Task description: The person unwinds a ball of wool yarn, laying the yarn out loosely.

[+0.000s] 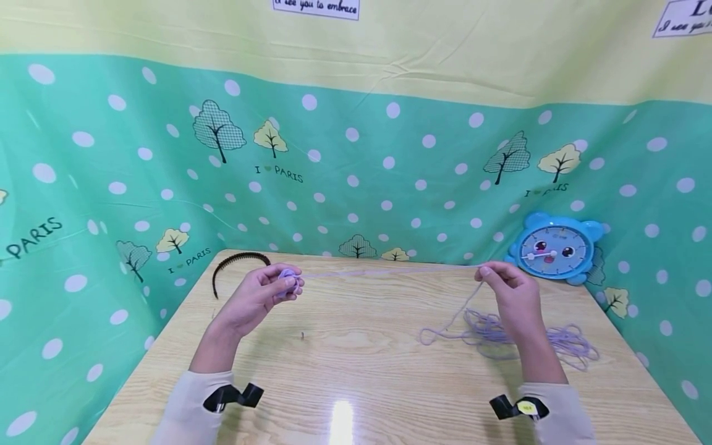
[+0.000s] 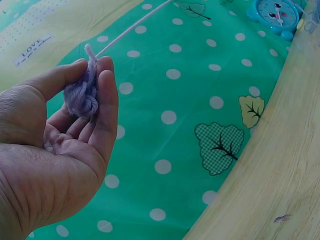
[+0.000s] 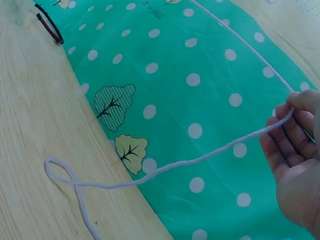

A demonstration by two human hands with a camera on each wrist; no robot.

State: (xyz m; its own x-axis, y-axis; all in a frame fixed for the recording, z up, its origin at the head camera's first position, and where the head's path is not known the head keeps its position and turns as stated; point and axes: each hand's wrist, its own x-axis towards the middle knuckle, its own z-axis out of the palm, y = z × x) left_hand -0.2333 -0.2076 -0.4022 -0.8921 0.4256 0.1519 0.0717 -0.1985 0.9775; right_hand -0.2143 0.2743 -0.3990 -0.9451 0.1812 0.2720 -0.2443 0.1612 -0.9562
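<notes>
My left hand [image 1: 257,298] pinches a small wound ball of lilac yarn [image 2: 82,97] between thumb and fingers, above the table's left side. From that ball a yarn strand [image 1: 384,271] runs nearly level and taut across to my right hand [image 1: 512,296]. There the thumb and index finger pinch the strand, as the right wrist view also shows. Below the right hand the yarn [image 3: 175,164] hangs down to a small loop on the table. It leads into a loose tangled heap of lilac yarn [image 1: 573,346] under and beside the right forearm, which partly covers it.
A blue clock [image 1: 553,250] with a cartoon face leans at the table's back right corner. Near the back left lies a dark toothed headband [image 1: 239,256]. One tiny scrap [image 1: 303,335] sits on the wooden table [image 1: 356,364]. Green dotted cloth [image 1: 367,179] hangs behind.
</notes>
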